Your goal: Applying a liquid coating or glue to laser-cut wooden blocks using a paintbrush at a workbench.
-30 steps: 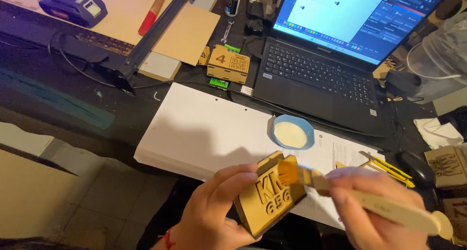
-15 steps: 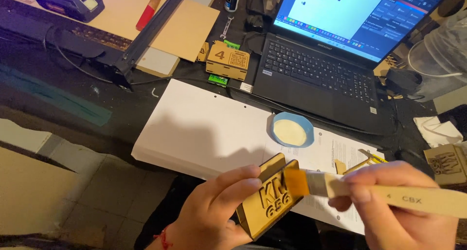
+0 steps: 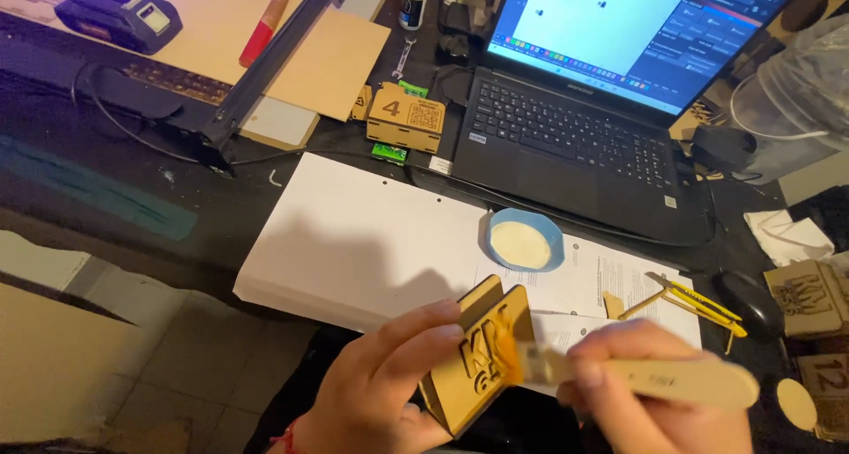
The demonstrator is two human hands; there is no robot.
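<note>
left hand (image 3: 376, 392): grips wooden block (image 3: 473, 361), tilted
right hand (image 3: 650, 401): grips brush (image 3: 619, 376), bristles touching block face, handle pointing right

- the right hand (image 3: 650, 410) is cut off by the bottom edge, and its fingers blur around the brush handle (image 3: 659, 381).
- the brush bristles (image 3: 506, 358) smear with motion and hide part of the raised letters on the wooden piece (image 3: 473, 361).
- the left hand (image 3: 376, 401) covers the piece's lower left corner.
- the numbered wooden box (image 3: 827, 392) at the right edge is perhaps half visible.

Dark cluttered desk (image 3: 115, 198), tiled floor (image 3: 150, 366)
</note>
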